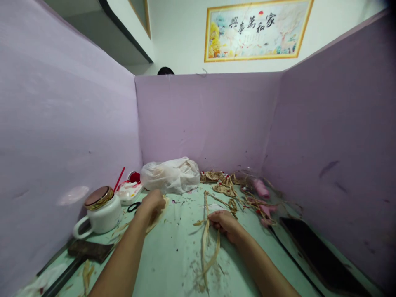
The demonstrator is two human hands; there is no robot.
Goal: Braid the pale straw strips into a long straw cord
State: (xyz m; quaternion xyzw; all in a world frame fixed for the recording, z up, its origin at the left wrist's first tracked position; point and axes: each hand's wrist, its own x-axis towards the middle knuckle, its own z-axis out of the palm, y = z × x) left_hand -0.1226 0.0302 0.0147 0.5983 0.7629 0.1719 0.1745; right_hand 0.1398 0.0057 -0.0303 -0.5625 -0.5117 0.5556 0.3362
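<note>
My right hand (225, 224) is closed on several long dried straw strips (206, 247) that lie on the pale green table (176, 251) and trail toward me. My left hand (152, 205) reaches forward left with its fingers curled over a flat pale piece of the same husk material (158, 215); what it grips is mostly hidden under the hand. Black scissors (133, 206) lie just left of that hand.
A white lidded mug (100, 212) stands at the left, a dark flat tool (89, 251) before it. A crumpled plastic bag (170, 175) sits at the back, woven straw pieces (224, 183) and pink items (262, 190) to the right. Purple partitions wall in the table; a dark tray (315, 255) lies right.
</note>
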